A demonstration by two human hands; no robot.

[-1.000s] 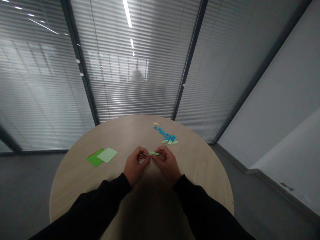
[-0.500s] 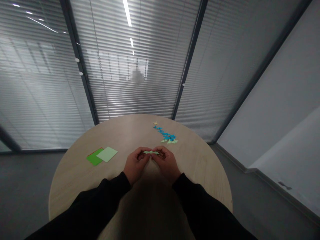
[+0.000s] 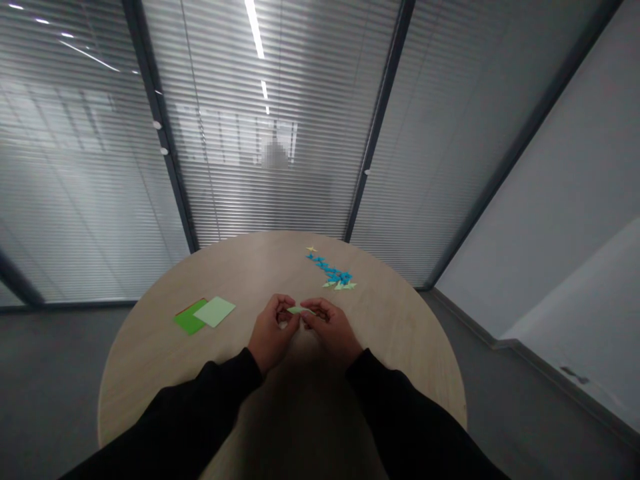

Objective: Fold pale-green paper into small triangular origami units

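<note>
Both my hands meet over the middle of a round wooden table (image 3: 150,360). My left hand (image 3: 271,333) and my right hand (image 3: 332,331) each pinch one end of a small folded strip of pale green paper (image 3: 299,310), fingers curled round it. The strip lies level between the fingertips, just above the tabletop. Black sleeves cover both forearms.
A pale green sheet (image 3: 215,311) lies on a darker green sheet (image 3: 189,321) at the table's left. A row of small folded blue and pale green paper pieces (image 3: 333,273) runs along the far right. Glass walls with blinds stand behind the table.
My hands have drawn closer together and the paper strip between them looks shorter than before. The papers on the table have not moved.
</note>
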